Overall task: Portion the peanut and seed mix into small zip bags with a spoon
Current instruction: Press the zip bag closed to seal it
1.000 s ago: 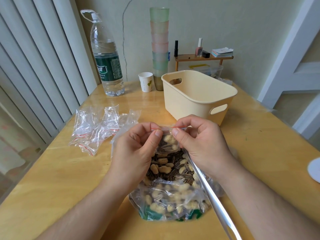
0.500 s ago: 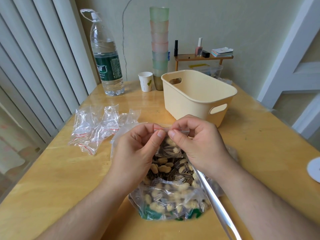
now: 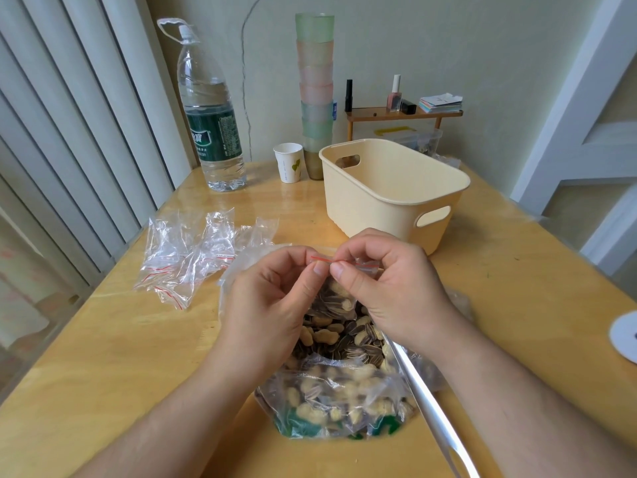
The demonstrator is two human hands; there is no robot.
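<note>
Now sealing a filled small zip bag [image 3: 339, 298] above the big bag of mix [image 3: 337, 391].
Left hand [image 3: 272, 305] and right hand [image 3: 389, 291] are pinching its red zip strip [image 3: 322, 259], thumbs having closed together since a second ago; portion nearly done, spoon [image 3: 431, 408] resting idle.

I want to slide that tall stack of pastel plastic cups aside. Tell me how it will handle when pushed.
The tall stack of pastel plastic cups probably tips easily: it rises high over a narrow base. Thin translucent walls suggest it is light, so a low push is likely safer. The small white paper cup stands close beside it and may get knocked.
</note>
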